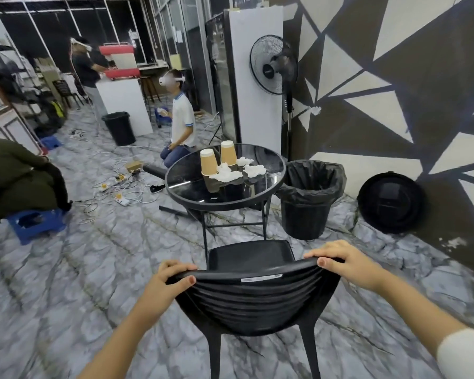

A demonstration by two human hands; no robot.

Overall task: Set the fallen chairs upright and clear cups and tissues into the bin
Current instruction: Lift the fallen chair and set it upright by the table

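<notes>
A black plastic chair (253, 294) stands upright in front of me, its seat facing the round glass table (192, 198). My left hand (170, 277) grips the left end of its backrest top and my right hand (345, 262) grips the right end. On the table stand two brown paper cups, upside down: one (209, 161) nearer, one (228, 151) behind it. Several crumpled white tissues (230, 172) lie beside the cups. A black bin (311, 199) lined with a black bag stands open just right of the table.
A standing fan (274, 65) and a white panel are behind the table. A round black lid (390, 203) leans on the patterned wall at right. Cables and power strips litter the floor at left. A person kneels behind the table; another sits on a blue stool (36, 224).
</notes>
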